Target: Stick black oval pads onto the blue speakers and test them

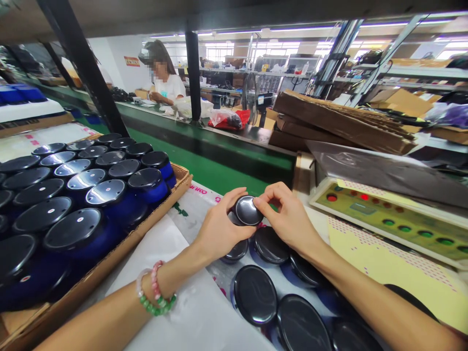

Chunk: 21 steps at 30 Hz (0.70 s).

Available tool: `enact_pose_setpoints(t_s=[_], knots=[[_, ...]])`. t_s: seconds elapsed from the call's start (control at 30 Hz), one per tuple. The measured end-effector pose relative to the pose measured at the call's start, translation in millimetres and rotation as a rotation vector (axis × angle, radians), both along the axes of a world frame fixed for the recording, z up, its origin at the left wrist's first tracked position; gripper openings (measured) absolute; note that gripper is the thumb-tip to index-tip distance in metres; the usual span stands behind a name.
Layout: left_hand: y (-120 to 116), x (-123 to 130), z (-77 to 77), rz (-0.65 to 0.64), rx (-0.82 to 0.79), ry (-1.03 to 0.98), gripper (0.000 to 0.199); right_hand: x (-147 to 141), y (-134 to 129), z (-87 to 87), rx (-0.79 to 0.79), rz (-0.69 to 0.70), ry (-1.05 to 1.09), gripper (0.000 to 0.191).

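A round, glossy black-topped piece [247, 210] is between my two hands, above the near bench. My left hand [223, 224] is wrapped round its left side, thumb below and fingers above. My right hand [283, 209] has its thumb and index finger pinched at the piece's right edge; whether anything small is between those fingertips is hidden. Just below and right of my hands stand several blue jars with black tops, one [255, 295] nearest the middle.
At left, a cardboard tray [146, 236] holds many blue, black-topped jars. A machine with buttons [395, 219] and yellow dotted sheets [398, 263] are at right. Beyond lies a green conveyor [219, 168], with brown cardboard [340, 122] stacked behind it. A person [168, 85] sits across.
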State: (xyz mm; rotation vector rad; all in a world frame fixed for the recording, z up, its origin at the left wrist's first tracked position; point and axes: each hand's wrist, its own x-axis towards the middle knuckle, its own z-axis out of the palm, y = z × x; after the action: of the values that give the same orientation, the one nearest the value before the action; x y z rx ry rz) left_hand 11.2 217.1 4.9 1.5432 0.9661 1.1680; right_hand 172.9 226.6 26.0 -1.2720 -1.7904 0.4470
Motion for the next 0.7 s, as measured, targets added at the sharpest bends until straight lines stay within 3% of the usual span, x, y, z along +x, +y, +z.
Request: enact_pose_setpoints(t_s=[0.43,0.53,0.63,0.7], knots=[[-0.5,-0.4,4.0,0.03,0.049,0.015,0.073,2.8,-0.1,2.9,-0.051,-0.118,-0.008,0.028],[-2.9,-1.9,4.1,0.012,0.095,0.061,0.076,2.0,1.2,6.1,-0.125,0.009,-0.066,0.037],[-8.9,-4.4,6.7,-0.023,0.149,0.162,0.078,-1.1,3.4,17.0,-0.172,0.182,-0.185,0.029],[-9.7,-6.2,12.8,0.002,0.214,0.293,0.077,-0.3,8.0,28.0,-0.172,0.201,-0.243,0.039]])
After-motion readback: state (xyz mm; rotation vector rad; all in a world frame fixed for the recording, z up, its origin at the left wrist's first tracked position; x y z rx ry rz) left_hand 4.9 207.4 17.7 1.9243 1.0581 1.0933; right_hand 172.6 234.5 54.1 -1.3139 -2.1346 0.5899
